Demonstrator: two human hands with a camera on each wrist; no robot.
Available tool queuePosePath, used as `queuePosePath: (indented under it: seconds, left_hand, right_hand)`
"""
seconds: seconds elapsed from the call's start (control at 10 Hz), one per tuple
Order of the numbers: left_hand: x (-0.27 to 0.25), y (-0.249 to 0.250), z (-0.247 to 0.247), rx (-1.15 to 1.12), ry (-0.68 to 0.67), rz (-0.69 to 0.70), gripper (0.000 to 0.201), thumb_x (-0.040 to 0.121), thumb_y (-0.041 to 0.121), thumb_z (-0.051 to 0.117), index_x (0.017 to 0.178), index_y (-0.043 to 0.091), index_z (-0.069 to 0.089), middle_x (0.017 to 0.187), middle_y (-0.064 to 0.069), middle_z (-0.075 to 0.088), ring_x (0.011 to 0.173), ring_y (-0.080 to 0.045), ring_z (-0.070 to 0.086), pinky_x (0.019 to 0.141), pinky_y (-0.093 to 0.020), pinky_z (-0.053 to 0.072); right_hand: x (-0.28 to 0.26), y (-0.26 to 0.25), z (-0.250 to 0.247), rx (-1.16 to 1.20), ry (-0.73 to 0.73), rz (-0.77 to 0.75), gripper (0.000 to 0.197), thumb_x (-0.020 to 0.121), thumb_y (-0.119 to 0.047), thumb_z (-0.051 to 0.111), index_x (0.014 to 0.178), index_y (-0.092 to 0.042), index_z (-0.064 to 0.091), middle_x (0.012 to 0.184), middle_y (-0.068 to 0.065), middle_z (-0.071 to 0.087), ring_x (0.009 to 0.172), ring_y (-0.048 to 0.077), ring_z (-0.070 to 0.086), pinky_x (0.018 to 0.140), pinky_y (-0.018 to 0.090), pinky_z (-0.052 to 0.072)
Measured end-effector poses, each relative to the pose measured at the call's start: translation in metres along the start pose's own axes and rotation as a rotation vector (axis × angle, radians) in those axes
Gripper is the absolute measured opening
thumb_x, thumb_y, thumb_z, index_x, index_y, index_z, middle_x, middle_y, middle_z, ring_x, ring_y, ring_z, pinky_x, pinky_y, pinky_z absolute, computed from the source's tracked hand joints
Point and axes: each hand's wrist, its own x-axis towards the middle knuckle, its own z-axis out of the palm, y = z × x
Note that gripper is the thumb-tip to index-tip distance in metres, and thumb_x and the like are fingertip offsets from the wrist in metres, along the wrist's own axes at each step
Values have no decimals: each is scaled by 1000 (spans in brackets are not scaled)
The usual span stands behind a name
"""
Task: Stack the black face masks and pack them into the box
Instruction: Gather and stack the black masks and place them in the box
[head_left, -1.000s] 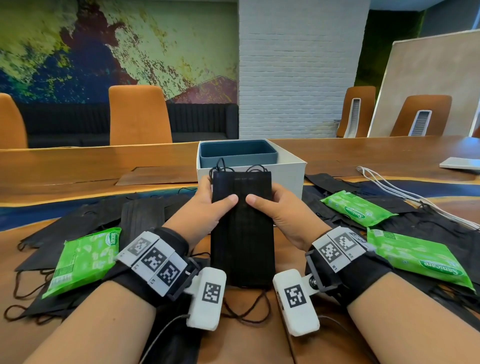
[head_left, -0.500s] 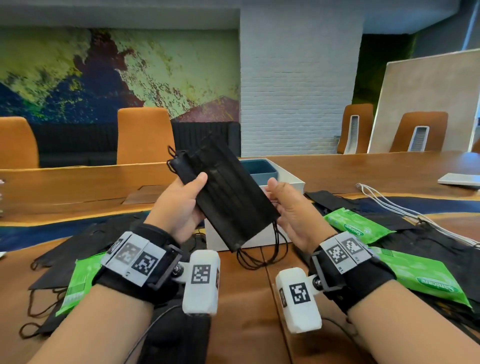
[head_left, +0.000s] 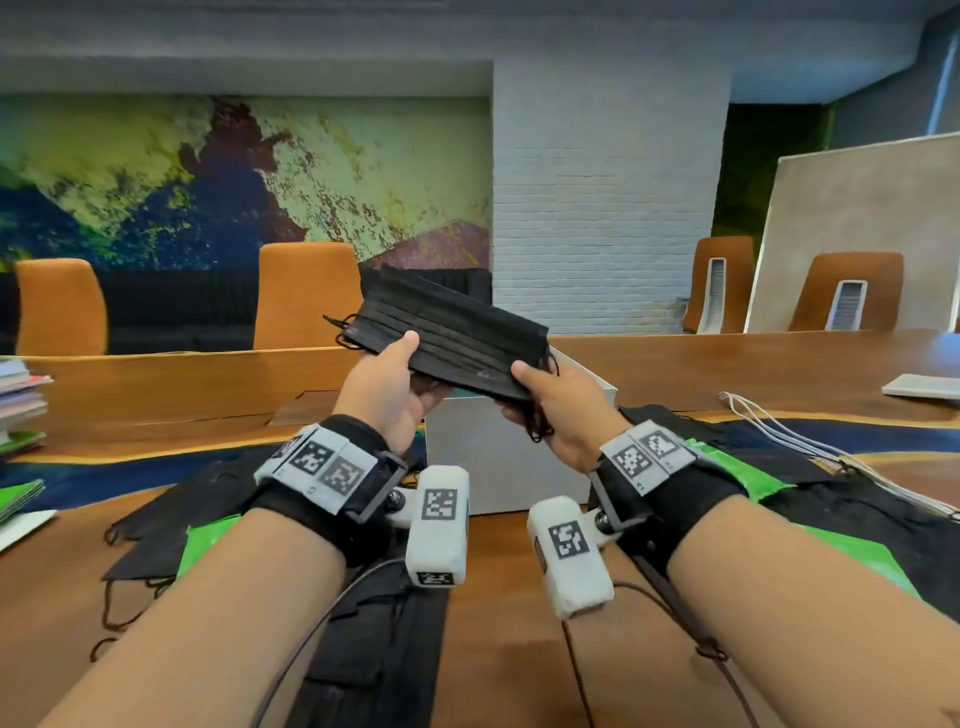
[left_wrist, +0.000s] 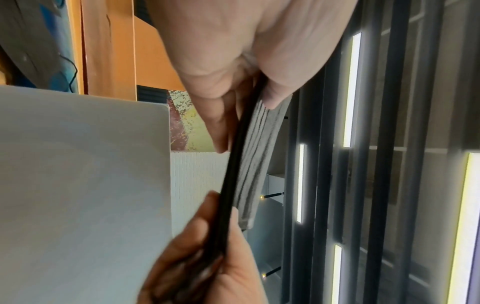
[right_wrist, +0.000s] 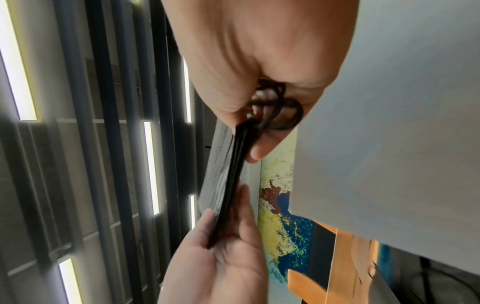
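A stack of black face masks (head_left: 449, 338) is held in the air, nearly level, just above the white box (head_left: 498, 457). My left hand (head_left: 387, 387) pinches its left end with the thumb on top. My right hand (head_left: 558, 402) pinches its right end, and ear loops dangle under that palm. The stack's edge (left_wrist: 239, 164) runs between both hands in the left wrist view, beside the box wall (left_wrist: 83, 185). In the right wrist view the mask stack (right_wrist: 231, 181) shows edge-on, with bunched ear loops (right_wrist: 275, 111) in my right hand. The box's inside is hidden.
More black masks (head_left: 852, 499) lie loose on the wooden table (head_left: 727, 364) to both sides of the box. Green wipe packets (head_left: 743, 473) lie among them. White cords (head_left: 810, 441) trail at the right, books (head_left: 21, 400) are piled at the far left. Orange chairs (head_left: 306, 296) stand beyond the table.
Both hands lifted the mask stack off the table, turned it from lengthwise to crosswise, and raised it above the box. The view tilted upward.
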Motion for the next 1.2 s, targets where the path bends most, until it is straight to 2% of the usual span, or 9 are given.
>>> queuePosePath:
  seconds: [0.2, 0.4, 0.6, 0.7, 0.8, 0.9, 1.0, 1.1, 1.2]
  left_hand:
    - [14, 6, -6, 377, -30, 54, 20, 94, 31, 56, 108, 17, 61, 120, -8, 65, 104, -18, 63, 83, -33, 52]
    - [40, 9, -13, 570, 13, -38, 84, 79, 80, 32, 140, 24, 42, 142, 0, 48, 132, -24, 41, 114, -53, 23]
    - [69, -16, -26, 737, -64, -231, 66, 95, 61, 30, 149, 23, 25, 152, -7, 33, 136, -31, 34, 109, -51, 29]
    - [76, -21, -25, 602, -108, -349, 40, 101, 35, 39, 135, 14, 44, 134, -14, 50, 109, -30, 50, 84, -41, 43]
    - [88, -29, -27, 565, -107, -356, 22, 99, 18, 45, 118, 10, 52, 118, -17, 54, 94, -32, 53, 76, -43, 51]
    - [102, -41, -38, 607, -93, -279, 14, 96, 9, 47, 108, 7, 54, 98, -14, 60, 81, -26, 58, 84, -43, 50]
    - [105, -44, -45, 570, -176, -326, 29, 98, 18, 45, 126, 9, 50, 109, -11, 62, 97, -27, 60, 92, -45, 49]
    - [105, -45, -47, 479, -232, -430, 37, 100, 30, 36, 137, 28, 42, 130, -15, 55, 117, -36, 55, 97, -55, 45]
    - [102, -49, -46, 447, -220, -424, 35, 103, 32, 31, 136, 28, 40, 128, -15, 56, 116, -34, 56, 99, -52, 46]
  right_hand:
    - [26, -32, -10, 86, 160, -2, 17, 98, -6, 49, 83, -7, 54, 77, 6, 60, 49, 12, 61, 40, 14, 46]
    - [64, -58, -31, 122, 197, 143, 16, 99, -7, 46, 84, -3, 50, 64, 12, 63, 32, 9, 54, 35, 15, 46]
    - [122, -80, -52, -18, 201, 219, 13, 100, -10, 45, 92, -1, 47, 56, 13, 65, 30, 10, 52, 34, 16, 45]
    - [161, -75, -63, -123, 192, 252, 16, 101, -10, 42, 90, -1, 49, 60, 13, 67, 31, 10, 53, 34, 16, 45]
    - [202, -59, -75, -269, 188, 261, 11, 97, -11, 45, 94, -5, 54, 65, 6, 70, 49, 11, 65, 48, 22, 53]
    - [270, -35, -110, -474, 182, 235, 44, 80, -21, 60, 121, -7, 56, 108, 5, 67, 94, 18, 67, 78, 31, 57]
    - [328, -16, -140, -607, 134, 258, 57, 63, -32, 69, 117, -16, 60, 124, 6, 61, 107, 23, 64, 87, 38, 55]
    - [294, -20, -103, -1218, 129, 208, 10, 80, -31, 65, 82, -21, 63, 93, 3, 68, 92, 28, 67, 83, 37, 54]
    - [257, -26, -67, -1405, 63, 263, 8, 89, -28, 62, 88, -20, 64, 73, 0, 64, 77, 29, 63, 73, 33, 49]
